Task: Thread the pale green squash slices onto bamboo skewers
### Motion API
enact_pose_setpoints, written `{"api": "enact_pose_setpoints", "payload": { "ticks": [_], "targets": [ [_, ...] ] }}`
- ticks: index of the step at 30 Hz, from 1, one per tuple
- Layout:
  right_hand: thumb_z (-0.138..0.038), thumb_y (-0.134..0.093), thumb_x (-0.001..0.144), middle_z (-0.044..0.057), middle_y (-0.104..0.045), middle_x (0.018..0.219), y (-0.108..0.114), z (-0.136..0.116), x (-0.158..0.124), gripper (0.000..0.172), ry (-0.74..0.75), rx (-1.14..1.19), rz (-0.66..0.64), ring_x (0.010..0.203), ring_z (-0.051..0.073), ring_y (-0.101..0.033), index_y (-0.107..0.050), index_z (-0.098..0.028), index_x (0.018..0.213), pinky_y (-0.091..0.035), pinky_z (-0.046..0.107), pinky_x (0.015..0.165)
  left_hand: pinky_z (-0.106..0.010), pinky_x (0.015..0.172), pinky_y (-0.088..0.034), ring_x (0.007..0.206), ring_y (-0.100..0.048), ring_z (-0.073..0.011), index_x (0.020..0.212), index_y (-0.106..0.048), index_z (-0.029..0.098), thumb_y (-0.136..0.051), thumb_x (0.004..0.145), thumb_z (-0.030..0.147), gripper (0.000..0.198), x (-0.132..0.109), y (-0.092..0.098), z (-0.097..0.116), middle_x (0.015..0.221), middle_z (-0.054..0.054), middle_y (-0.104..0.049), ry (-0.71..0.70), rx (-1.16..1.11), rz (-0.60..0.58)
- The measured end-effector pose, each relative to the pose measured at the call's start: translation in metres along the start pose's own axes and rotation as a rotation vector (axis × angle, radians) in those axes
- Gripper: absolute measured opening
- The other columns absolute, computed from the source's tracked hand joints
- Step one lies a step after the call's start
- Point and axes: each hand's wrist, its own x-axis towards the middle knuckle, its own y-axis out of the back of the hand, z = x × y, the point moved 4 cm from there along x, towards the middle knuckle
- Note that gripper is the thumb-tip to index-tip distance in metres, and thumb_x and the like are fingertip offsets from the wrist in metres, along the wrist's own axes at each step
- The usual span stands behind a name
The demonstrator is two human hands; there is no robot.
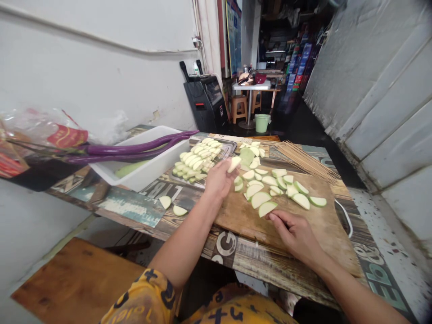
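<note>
Showing pale flesh: curved slice (234, 164) pinched in left grip (218, 181); right grip (297, 231), hold unclear

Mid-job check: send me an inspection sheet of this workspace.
Surface: patterned table, wooden cutting board on it.
Job's things: green-edged slices on the board, pale slices on a metal tray, thin sticks farther back.
Clutter: purple eggplants across a white bin; plastic bags.
Hands: left hand holds a slice; right hand has fingertips at another slice, grip unclear.
Cables: white cable by the wall.
Surroundings: black speaker, green bucket.
</note>
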Motion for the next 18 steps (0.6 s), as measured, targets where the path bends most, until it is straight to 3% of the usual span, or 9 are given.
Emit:
{"api": "enact_pose_setpoints", "payload": {
  "ticks": [10,18],
  "targets": [
    [-0.029,-0.04,0.086,0.002,-0.06,0.063,-0.0018,0.0021,-0.0004,0.024,-0.018,0.008,-0.013,0.067,0.015,-0.06,-0.06,-0.018,0.077,-0.045,0.023,0.06,-0.022,0.06,-0.048,0.062,-0.06,-0.0099,0.082,-0.061,0.01,-0.057,0.073,0.012,0.01,-0.0011,-0.0016,0.0002,0.072,-0.005,-0.064,-0.03,0.045,-0.004],
    [-0.028,-0.04,0.086,0.003,-0.064,0.07,-0.0021,0.0022,-0.0002,0.023,-0.032,0.007,-0.018,0.063,0.014,-0.058,-0.06,-0.018,0.079,-0.043,0.023,0.057,-0.026,0.068,-0.05,0.065,-0.061,-0.0106,0.081,-0.062,0.01,-0.06,0.071,0.013,0.01,-0.0043,-0.0054,-0.0012,0.074,-0.005,-0.064,-0.034,0.086,-0.024]
  ]
}}
